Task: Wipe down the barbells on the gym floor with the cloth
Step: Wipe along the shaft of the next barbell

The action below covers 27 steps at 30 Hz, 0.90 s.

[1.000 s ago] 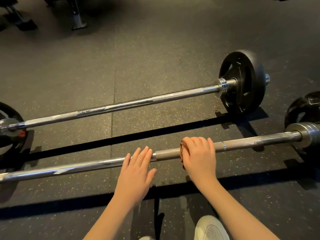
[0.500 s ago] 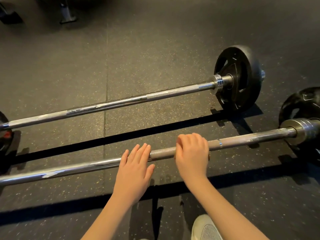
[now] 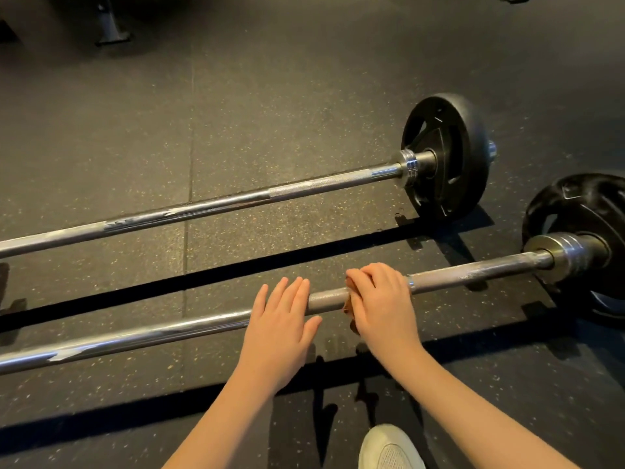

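Where the frame ends at the bottom, right of centre, the toe of a white mesh shoe (image 3: 389, 448) rests on a dark rubber gym floor flecked with pale specks (image 3: 101, 147). Two bare forearms reach up from the lower edge toward the middle.

The left hand (image 3: 280, 328) lies flat on the near barbell (image 3: 152, 336), a long steel bar with worn, patchy chrome that crosses the frame from lower left to middle right. Its four fingers are straight and close together over the shaft, and the thumb is spread out to the right.

Just to its right, not touching it, the right hand (image 3: 384, 299) is curled over the same bar, gripping a small rust-brown cloth (image 3: 348, 308) against the metal. Only a crumpled edge of the cloth shows, at the left side of that hand.

At the right edge of the frame the near barbell ends in a thick steel sleeve (image 3: 571, 255) carrying a black rubber weight plate (image 3: 581, 208), which the frame edge cuts off.

Farther up, a second steel barbell (image 3: 236, 203) lies roughly parallel to the first, well apart from both hands. A black plate with cut-out grips (image 3: 443, 157) stands upright on its right end.

At the upper left, in shadow, the black metal foot of some gym equipment (image 3: 111, 32) stands on the floor.
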### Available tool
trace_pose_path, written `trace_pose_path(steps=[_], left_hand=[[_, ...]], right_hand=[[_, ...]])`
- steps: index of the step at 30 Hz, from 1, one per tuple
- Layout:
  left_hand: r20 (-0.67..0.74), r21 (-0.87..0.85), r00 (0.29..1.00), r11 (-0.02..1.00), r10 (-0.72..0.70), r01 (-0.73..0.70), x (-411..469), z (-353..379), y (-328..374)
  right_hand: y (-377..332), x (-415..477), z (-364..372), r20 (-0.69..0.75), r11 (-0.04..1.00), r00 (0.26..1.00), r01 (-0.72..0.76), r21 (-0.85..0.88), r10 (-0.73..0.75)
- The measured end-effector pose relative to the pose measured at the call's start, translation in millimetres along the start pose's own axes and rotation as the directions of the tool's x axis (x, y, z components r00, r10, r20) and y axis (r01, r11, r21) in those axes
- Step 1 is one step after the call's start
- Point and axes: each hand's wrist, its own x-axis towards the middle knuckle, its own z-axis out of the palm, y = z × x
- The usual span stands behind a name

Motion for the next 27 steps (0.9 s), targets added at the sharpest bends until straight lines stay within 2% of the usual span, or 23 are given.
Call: trace_pose_path(steps=[2,3,5,7,8,9,11,13,14,15,16,18,19,21,23,25,27], left_hand=[[-0.006,-0.009,1.000,1.000,0.019,-0.019,5,2,9],[-0.006,-0.004,1.000,1.000,0.028,-0.028,5,2,10],[-0.011,0.013,0.999,0.999,0.036,-0.036,4,1,10],[-0.013,0.010,1.000,1.000,0.017,-0.017,7,2,13],[-0.014,0.007,1.000,1.000,0.011,-0.011,10,3,16],[-0.013,0.005,1.000,1.000,0.012,-0.012,13,4,21],[-0.010,0.013,0.999,0.999,0.032,-0.032,21,4,31],[-0.002,0.019,0.998,0.998,0.061,-0.060,29,3,40],[0.002,0.017,0.997,0.997,0.077,-0.077,32,3,43],[0.006,0.015,0.996,0.996,0.089,-0.089,34,3,45],[0.007,0.015,0.995,0.995,0.099,-0.099,35,3,47],[0.005,0.016,0.994,0.994,0.110,-0.110,38,5,49],[0.003,0.017,0.994,0.993,0.113,-0.113,40,6,51],[0.004,0.020,0.992,0.992,0.123,-0.123,45,6,59],[0.009,0.013,0.991,0.991,0.133,-0.134,49,5,67],[0.005,0.004,0.989,0.989,0.148,-0.148,50,6,71],[-0.007,0.004,0.986,0.986,0.167,-0.167,49,7,70]], right_hand=[[24,1,-13,0.064,0.993,0.991,0.120,0.005,-0.120],[39,3,-22,0.064,0.993,0.992,0.112,-0.039,-0.110],[64,6,-37,0.000,0.991,0.997,-0.074,-0.111,0.074],[66,8,-40,-0.074,0.953,0.955,-0.293,-0.078,0.288],[58,8,-36,-0.074,0.943,0.943,-0.329,-0.046,0.325],[48,6,-31,-0.052,0.950,0.949,-0.311,-0.009,0.310],[39,-2,-25,0.018,0.988,0.989,-0.148,0.050,0.148],[58,-2,-35,0.093,0.998,0.995,0.015,0.058,-0.020],[76,-2,-41,0.105,0.999,0.994,0.029,0.024,-0.031],[94,-1,-48,0.086,0.999,0.996,-0.026,-0.029,0.029],[112,-1,-55,0.036,0.987,0.989,-0.143,-0.072,0.146],[124,-2,-60,-0.115,0.905,0.909,-0.412,-0.106,0.401],[120,-2,-58,-0.155,0.882,0.882,-0.462,-0.096,0.445],[104,-5,-51,-0.121,0.917,0.915,-0.394,-0.054,0.386],[100,-10,-52,-0.007,0.983,0.983,-0.184,-0.014,0.184],[120,-6,-67,0.092,0.999,0.995,-0.046,-0.027,0.048],[146,0,-79,0.078,0.988,0.991,-0.096,-0.119,0.105]])
